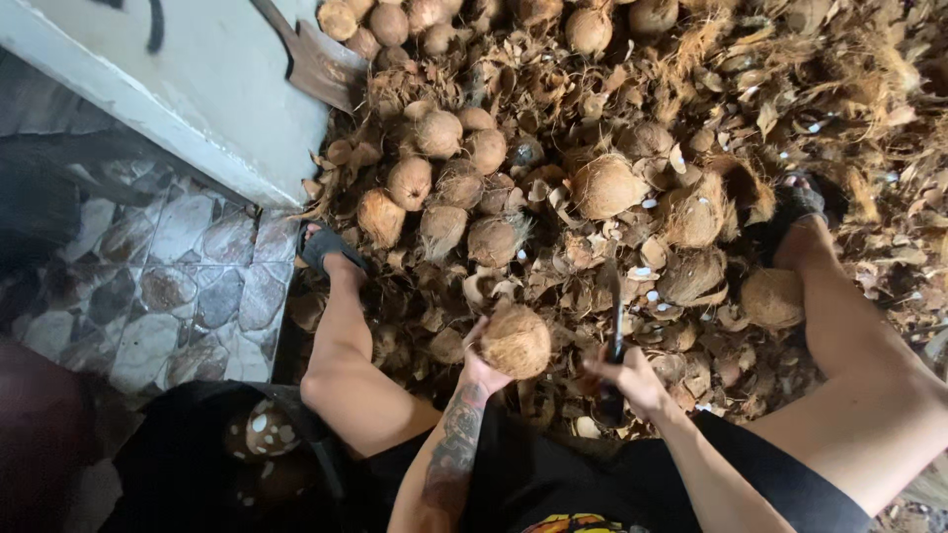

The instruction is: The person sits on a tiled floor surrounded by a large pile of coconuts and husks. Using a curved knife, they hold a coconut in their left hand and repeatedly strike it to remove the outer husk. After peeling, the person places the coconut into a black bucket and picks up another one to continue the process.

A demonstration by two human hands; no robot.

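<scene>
My left hand [481, 367] grips a brown, fibrous husked coconut [515, 342] from below, holding it above my lap. My right hand [632, 380] is closed on the dark handle of a long knife [614, 326], whose blade points up and away, just right of the coconut. I sit with knees apart, both feet in dark sandals planted among the husks.
A big heap of husked coconuts [439, 133] and torn husk scraps [711, 118] fills the ground ahead. A dark container [252, 434] holding coconuts sits by my left thigh. A white wall [197, 89] and stone-patterned floor tiles [168, 286] lie left. A rusty blade [321, 61] leans on the wall.
</scene>
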